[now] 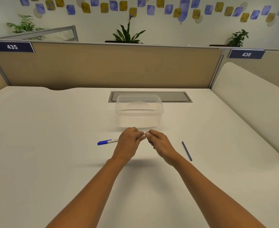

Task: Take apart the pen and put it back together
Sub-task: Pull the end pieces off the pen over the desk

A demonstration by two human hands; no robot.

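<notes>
Both hands working the pen apart

Left hand (129, 141) is gripping the pen (108, 142); right hand (160, 143) is pinching its end, refill (186, 150) lying on the desk (53, 145).

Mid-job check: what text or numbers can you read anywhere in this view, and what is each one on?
"435" on the dark blue sign at the upper left of the tan partition.
"436" on the dark blue sign on the next partition to the right.
The pen held in the left hand bears a small dark print on its white barrel, too small to read.
The clear container shows no readable text.
</notes>
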